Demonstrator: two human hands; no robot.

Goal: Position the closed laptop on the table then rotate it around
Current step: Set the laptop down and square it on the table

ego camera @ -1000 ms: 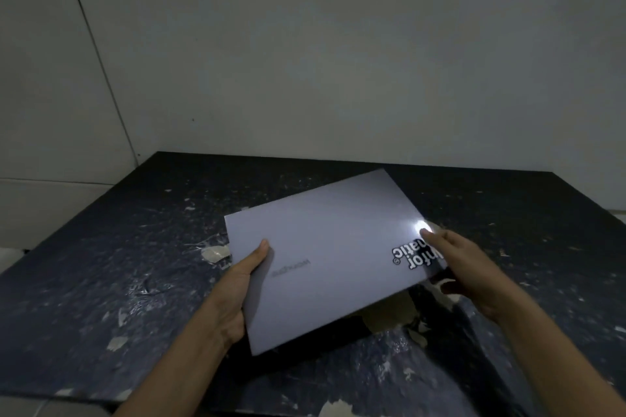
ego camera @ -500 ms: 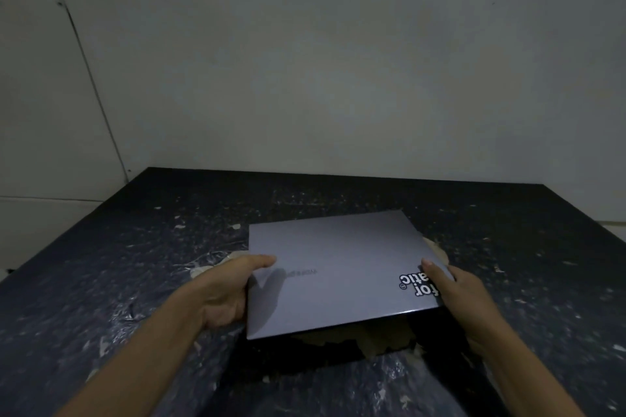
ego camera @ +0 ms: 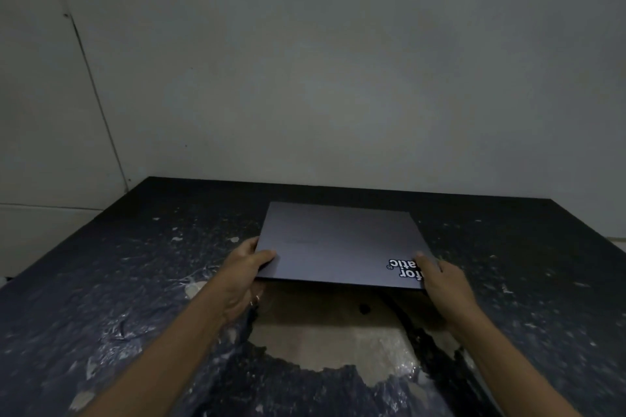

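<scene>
While both hands grip its near corners, grey closed laptop (ego camera: 338, 244) mid-frame, white sticker (ego camera: 404, 268) lower right, left hand (ego camera: 245, 272), right hand (ego camera: 440, 281), dark table (ego camera: 135, 281).

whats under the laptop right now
The dark table, whose torn pale patch runs under the laptop. Anything else beneath is hidden. Left hand and right hand grip its near corners.

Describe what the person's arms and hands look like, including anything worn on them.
Both forearms are bare as far as the frame shows; no sleeves, watch or gloves are in view. The left hand has what looks like a thin ring on one finger, glinting near the table. The right hand shows no jewellery. Dim light hides finer detail.
</scene>
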